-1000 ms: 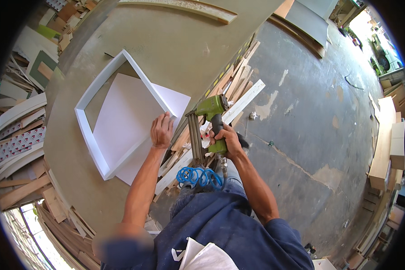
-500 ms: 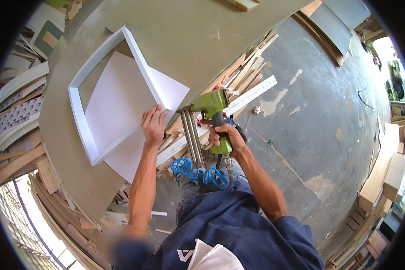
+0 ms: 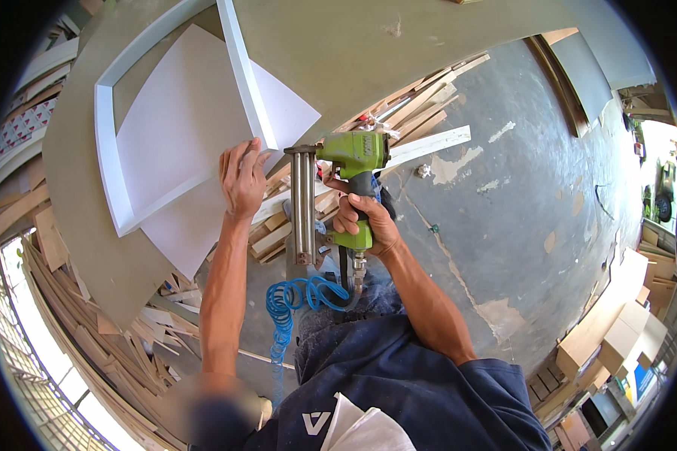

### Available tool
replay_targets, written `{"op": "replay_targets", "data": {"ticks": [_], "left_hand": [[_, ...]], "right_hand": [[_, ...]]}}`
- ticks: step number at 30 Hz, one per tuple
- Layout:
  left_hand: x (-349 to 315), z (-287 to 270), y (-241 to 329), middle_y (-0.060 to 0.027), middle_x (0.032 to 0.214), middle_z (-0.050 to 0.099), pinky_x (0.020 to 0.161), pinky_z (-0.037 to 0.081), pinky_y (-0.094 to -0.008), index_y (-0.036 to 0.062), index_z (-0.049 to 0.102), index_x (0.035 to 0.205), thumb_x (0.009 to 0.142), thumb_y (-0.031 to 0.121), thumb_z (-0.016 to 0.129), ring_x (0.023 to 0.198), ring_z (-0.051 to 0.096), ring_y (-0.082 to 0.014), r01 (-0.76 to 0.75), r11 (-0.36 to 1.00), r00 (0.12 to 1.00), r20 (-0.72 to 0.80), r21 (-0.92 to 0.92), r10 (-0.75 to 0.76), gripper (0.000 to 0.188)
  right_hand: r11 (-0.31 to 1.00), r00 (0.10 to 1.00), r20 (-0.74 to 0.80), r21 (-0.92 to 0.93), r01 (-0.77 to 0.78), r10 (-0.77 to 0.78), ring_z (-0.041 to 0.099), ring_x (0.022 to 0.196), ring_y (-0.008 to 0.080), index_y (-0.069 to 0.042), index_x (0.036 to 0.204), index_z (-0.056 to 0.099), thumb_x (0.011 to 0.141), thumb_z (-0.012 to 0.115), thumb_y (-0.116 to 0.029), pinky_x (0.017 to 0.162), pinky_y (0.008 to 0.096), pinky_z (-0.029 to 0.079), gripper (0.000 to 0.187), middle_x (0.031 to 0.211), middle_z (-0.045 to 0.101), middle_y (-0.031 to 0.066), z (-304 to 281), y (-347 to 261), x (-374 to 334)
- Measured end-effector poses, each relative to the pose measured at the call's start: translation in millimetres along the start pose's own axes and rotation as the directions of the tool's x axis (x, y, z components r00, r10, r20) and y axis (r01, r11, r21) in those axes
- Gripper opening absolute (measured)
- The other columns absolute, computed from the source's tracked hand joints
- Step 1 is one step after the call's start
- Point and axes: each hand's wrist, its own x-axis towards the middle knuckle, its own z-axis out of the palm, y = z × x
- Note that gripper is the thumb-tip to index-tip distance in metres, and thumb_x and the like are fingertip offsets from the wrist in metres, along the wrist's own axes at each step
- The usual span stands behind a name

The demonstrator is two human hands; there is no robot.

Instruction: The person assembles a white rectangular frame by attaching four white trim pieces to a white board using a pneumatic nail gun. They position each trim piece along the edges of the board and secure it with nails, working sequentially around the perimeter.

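White frame (image 3: 237, 68): four-sided, narrow-walled; upper left of the view, its top cut by the view's edge. Lies on the olive-brown tabletop (image 3: 323, 68), across a white panel (image 3: 180, 98) whose corners project beyond it at right and bottom.

Left hand (image 3: 242, 180): bare, centre-left; fingers bent and touching the frame's lower right corner. Whether they close around it cannot be told, the thumb being hard to make out.

Right hand (image 3: 370, 224): bare, centre; wrapped firmly around the black grip of the nail gun.

Nail gun (image 3: 357, 150): green body, centre of the view; nose directed left, near the frame's lower right corner. Long metal magazine (image 3: 304, 207) hanging at its left side, roughly upright in the view.

Air hose (image 3: 289, 297): blue, coiled, below the gun, in front of the person's legs.

Wood offcuts (image 3: 429, 105): loose pile of pale strips, right of centre along the table edge; one longer whitish board (image 3: 432, 146) beside them.

Floor (image 3: 504, 233): grey, worn, pale patches; right half.
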Motion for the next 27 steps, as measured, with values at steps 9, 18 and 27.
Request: {"op": "replay_targets", "data": {"ticks": [9,18,27], "left_hand": [[-4,1,-2,-0.0114,0.107,0.071,0.082,0.05,-0.0408,0.0006,0.072,0.117,0.074,-0.01,0.082,0.09,0.064,-0.0278,0.025,0.999,0.998,-0.05,0.038,-0.023,0.046],[-6,8,-1,-0.0123,0.108,0.071,0.084,0.051,-0.0417,0.0,0.071,0.112,0.072,-0.009,0.085,0.093,0.065,-0.0304,0.027,0.998,0.999,-0.048,0.049,-0.024,0.043],[-10,4,1,-0.0123,0.109,0.072,0.087,0.051,-0.0411,0.0001,0.073,0.111,0.071,-0.011,0.085,0.096,0.065,-0.0303,0.043,0.996,0.999,-0.037,0.075,-0.04,0.042]], "right_hand": [[0.993,0.995,0.023,0.062,-0.102,0.1,0.049,0.052,0.0106,0.003,0.142,0.053,0.103,0.058,-0.021,0.07,0.0336,0.052,0.046,0.072,0.05,-0.0012,-2,-4,4],[0.996,0.995,-0.048,-0.028,-0.085,0.084,0.049,0.05,0.0128,0.003,0.137,0.058,0.101,0.056,-0.013,0.066,0.0343,0.052,0.04,0.067,0.051,0.0009,7,-18,17],[0.994,0.994,-0.011,-0.009,-0.105,0.105,0.051,0.05,0.0124,0.001,0.137,0.059,0.1,0.056,-0.012,0.067,0.0344,0.052,0.039,0.067,0.052,0.0002,6,-15,22]]}}
